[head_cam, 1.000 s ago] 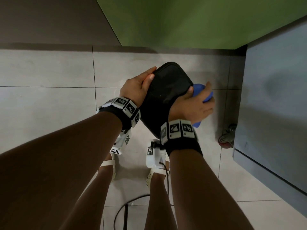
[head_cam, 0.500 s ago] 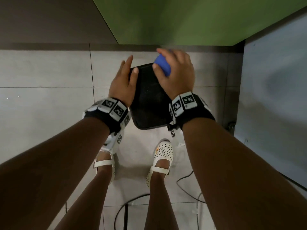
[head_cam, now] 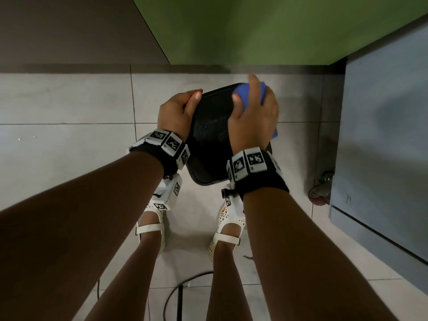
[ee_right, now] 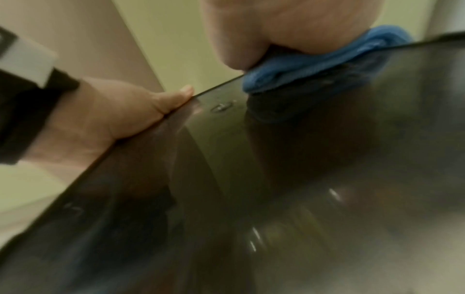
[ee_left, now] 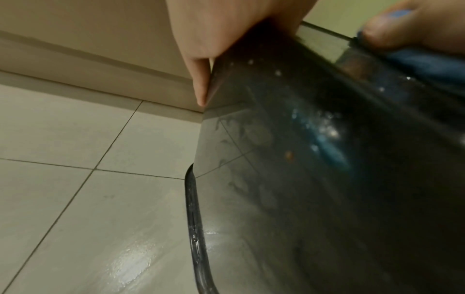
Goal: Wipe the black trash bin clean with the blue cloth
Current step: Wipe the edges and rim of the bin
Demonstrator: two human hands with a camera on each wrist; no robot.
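Observation:
The black trash bin (head_cam: pixel 209 135) is held off the floor, bottom end up, over my feet. My left hand (head_cam: pixel 177 112) grips its upper left edge, thumb on the flat face and fingers behind. My right hand (head_cam: pixel 253 112) holds the bunched blue cloth (head_cam: pixel 245 96) and presses it on the bin's upper right corner. In the left wrist view the glossy bin wall (ee_left: pixel 314 179) fills the right side, with specks on it. In the right wrist view the blue cloth (ee_right: pixel 314 65) lies squashed between my palm and the bin's edge (ee_right: pixel 276 179).
A grey cabinet (head_cam: pixel 382 147) on a caster wheel (head_cam: pixel 320 191) stands close on the right. A green wall panel (head_cam: pixel 254 28) and brown wall are ahead. A black cable (head_cam: pixel 178 288) curls on the tiled floor (head_cam: pixel 64 147) behind my white shoes (head_cam: pixel 228 230).
My right hand with the cloth swept from the bin's right side up to its far edge, then across to the upper right corner. The bin was turned a little in my left hand.

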